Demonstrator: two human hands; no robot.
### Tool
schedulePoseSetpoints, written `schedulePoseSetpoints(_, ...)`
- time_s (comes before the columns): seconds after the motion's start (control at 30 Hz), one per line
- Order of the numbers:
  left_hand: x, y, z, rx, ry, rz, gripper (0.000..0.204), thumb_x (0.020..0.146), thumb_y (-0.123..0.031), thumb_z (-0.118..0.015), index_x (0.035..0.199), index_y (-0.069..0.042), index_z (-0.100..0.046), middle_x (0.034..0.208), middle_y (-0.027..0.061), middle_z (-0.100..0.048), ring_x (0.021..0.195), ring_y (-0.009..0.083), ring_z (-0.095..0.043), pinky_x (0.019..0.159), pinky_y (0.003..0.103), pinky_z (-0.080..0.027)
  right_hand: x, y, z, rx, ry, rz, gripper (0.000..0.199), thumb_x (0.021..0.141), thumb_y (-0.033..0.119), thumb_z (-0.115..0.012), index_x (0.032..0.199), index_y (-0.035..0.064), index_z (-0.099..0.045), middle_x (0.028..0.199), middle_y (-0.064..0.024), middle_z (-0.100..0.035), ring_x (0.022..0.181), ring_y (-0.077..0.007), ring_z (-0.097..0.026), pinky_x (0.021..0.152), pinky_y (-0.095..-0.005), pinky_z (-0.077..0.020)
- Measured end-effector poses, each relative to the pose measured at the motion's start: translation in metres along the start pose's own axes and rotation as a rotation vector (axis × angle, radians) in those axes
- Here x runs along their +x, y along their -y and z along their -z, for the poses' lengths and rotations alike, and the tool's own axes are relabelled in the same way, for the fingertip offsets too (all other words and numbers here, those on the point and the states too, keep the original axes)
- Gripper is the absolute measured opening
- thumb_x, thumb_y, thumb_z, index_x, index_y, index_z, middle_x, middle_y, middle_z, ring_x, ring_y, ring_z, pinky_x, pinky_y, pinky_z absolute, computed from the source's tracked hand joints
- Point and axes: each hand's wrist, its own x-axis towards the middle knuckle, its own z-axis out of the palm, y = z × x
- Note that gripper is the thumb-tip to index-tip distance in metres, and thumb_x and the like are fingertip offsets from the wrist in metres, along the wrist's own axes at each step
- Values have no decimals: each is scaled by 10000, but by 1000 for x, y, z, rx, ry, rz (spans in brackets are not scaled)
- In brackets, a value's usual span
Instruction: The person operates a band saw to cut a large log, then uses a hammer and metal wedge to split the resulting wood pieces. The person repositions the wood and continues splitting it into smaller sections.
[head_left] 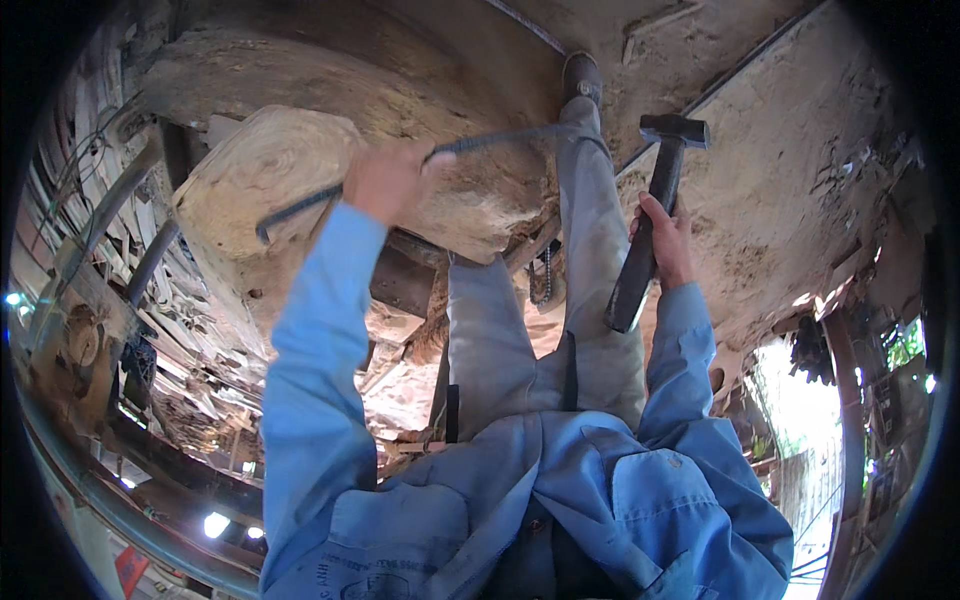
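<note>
My left hand [385,182] is closed around a long dark iron bar [490,140] with a bent end, a little blurred. The bar slants over a big log, its bent end near the log's pale sawn face [265,165] and its other end by my trouser leg. My right hand [665,240] grips a hammer [632,280] by its dark, thick handle. The hammer's head [675,130] points away from me, up and apart from the log. Whether the bar touches the wood I cannot tell.
My shoe [582,78] stands far out beside the log, near a long thin rail [755,58] on the dusty ground [790,160]. A dark chain [541,280] hangs between my legs. At the left are metal pipes [150,262] and scattered wood offcuts [215,345].
</note>
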Motion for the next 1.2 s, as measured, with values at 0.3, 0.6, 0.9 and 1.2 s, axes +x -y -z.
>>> schedulePoseSetpoints(0.3, 78, 42, -90, 177, 355, -116, 467, 939, -527, -467, 1040, -142, -712, 832, 180, -682, 809, 368, -656, 753, 481, -526, 5, -25, -49, 13, 130, -129, 282, 866, 111, -654, 1089, 20, -507, 711, -40, -572, 535, -128, -561, 481, -265, -467)
schedulePoseSetpoints(0.6, 69, 43, -106, 142, 518, -69, 443, 941, -509, -475, 1035, -151, -719, 942, 136, -695, 934, 321, -647, 802, 461, -507, 24, 49, -35, 3, -93, 255, 208, 890, 196, -670, 981, 49, -555, 698, -43, -588, 526, -123, -565, 482, -257, -456)
schedulePoseSetpoints(0.9, 67, 49, -138, 11, 525, -105, 510, 915, -579, -469, 1040, -155, -723, 941, 154, -695, 914, 346, -655, 810, 475, -509, 28, 58, -69, 208, -552, 595, 143, 920, 140, -599, 871, 21, -537, 702, -88, -590, 566, -169, -578, 538, -303, -495)
schedulePoseSetpoints(1.2, 60, 50, -149, 52, 427, -153, 430, 918, -502, -503, 990, -142, -727, 973, 144, -687, 937, 347, -646, 824, 469, -496, 23, -187, -95, 4, -38, -311, 275, 898, 196, -644, 1071, 45, -493, 680, -54, -555, 519, -161, -564, 475, -301, -469)
